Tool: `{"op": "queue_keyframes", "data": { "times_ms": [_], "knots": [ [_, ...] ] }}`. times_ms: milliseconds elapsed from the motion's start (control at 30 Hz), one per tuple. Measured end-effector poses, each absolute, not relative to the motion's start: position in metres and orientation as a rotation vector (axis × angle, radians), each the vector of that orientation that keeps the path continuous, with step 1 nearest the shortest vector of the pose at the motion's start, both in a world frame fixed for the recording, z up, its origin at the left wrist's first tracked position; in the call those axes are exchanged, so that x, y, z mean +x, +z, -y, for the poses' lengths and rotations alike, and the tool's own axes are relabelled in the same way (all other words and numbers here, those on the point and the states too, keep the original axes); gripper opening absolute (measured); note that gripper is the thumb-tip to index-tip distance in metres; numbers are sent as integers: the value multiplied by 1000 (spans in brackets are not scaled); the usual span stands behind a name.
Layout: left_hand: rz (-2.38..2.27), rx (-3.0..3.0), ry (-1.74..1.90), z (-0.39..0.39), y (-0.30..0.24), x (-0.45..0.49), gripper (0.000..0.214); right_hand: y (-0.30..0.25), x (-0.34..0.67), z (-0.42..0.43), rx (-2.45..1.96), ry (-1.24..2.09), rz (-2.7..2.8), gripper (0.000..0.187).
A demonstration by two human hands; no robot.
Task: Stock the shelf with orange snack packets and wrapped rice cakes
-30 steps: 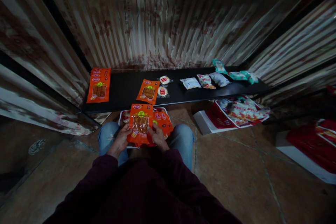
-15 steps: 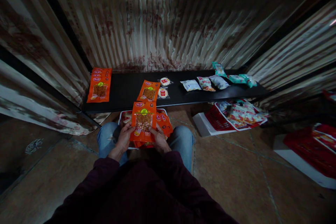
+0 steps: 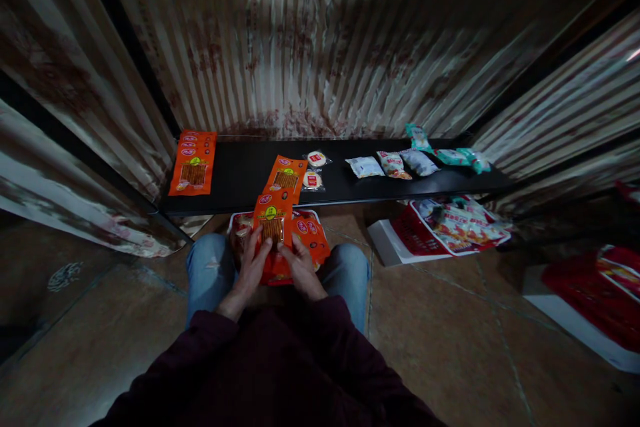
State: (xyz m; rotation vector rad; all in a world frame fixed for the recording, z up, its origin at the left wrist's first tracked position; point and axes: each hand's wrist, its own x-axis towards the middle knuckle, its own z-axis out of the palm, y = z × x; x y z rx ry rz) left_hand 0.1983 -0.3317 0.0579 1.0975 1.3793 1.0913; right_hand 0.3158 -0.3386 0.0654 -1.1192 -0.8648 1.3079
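Left hand [image 3: 251, 267] and right hand [image 3: 303, 270], fingers closed on 1 orange packet [image 3: 273, 215], basket [image 3: 231, 223] beneath, black shelf [image 3: 240, 170] beyond

Packets [image 3: 194, 173] on shelf [image 3: 240, 173], baskets [image 3: 413, 228] below.

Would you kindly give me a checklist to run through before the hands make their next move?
1. Left hand on the orange packet: ok, touching it.
2. Right hand on that packet: ok, touching it.
3. One hand free: not ok, both are on the packet.
4. Packet clear of the slanted packet on the shelf: cannot tell, they overlap in view.
5. Fingers supporting from beneath: cannot tell, hidden.
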Motion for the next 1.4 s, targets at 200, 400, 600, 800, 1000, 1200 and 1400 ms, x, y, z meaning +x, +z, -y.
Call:
{"op": "queue_keyframes", "data": {
  "times_ms": [200,400,600,800,1000,1200,1400],
  "knots": [
    [-1208,876,1094,332,55,199,55,61,303,340,-1223,1255,1022,44],
    [-1094,716,1191,336,62,200,52,62,292,344,-1290,1008,1402,41],
    [-1064,451,1194,333,72,196,40,64,286,348,-1421,763,1665,45],
    [-989,147,1286,325,72,190,25,61,293,347,-1505,631,1697,39],
    [-831,15,1137,325,82,178,22,57,302,344,-1542,572,1657,40],
    [-788,-18,1133,323,80,167,24,54,302,342,-1488,582,1675,41],
    [-751,-8,1127,325,74,162,30,57,299,344,-1492,569,1762,45]
  ]
}}
